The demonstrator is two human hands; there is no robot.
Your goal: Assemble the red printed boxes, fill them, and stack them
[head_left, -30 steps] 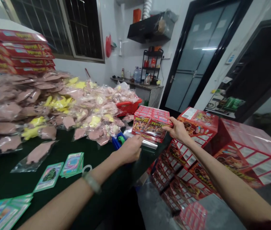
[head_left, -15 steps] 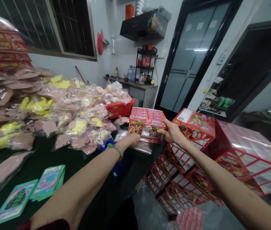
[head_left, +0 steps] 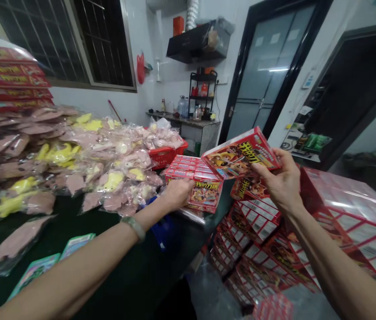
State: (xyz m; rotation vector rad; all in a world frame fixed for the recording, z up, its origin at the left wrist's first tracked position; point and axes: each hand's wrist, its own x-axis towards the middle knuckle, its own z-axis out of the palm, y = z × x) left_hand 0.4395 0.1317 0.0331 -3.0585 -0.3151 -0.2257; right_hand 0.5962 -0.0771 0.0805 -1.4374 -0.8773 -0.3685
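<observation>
Raised above the table edge, a flat red printed box [head_left: 241, 153] is tilted in my right hand [head_left: 282, 180], thumb on its front face and fingers behind. My left hand [head_left: 178, 193] is closed against the front left of a block of red boxes [head_left: 206, 195] on the dark green table. Its fingertips are hidden, so what they grip does not show. Clear plastic film [head_left: 191, 215] lies under the front of that block. A blue item [head_left: 163, 231] is partly covered by my left forearm.
Bagged pink and yellow plush-like pieces [head_left: 108, 160] are heaped on the left, near a red basket [head_left: 168, 153]. Green-edged cards [head_left: 37, 271] lie at the near left. Stacked red cartons [head_left: 350, 209] stand at the right. Flat red boxes [head_left: 11, 80] are piled at the far left.
My right hand has lifted a flat box up and to the right. My left hand has moved up slightly onto the block's front. The carton by the right hand no longer shows its top.
</observation>
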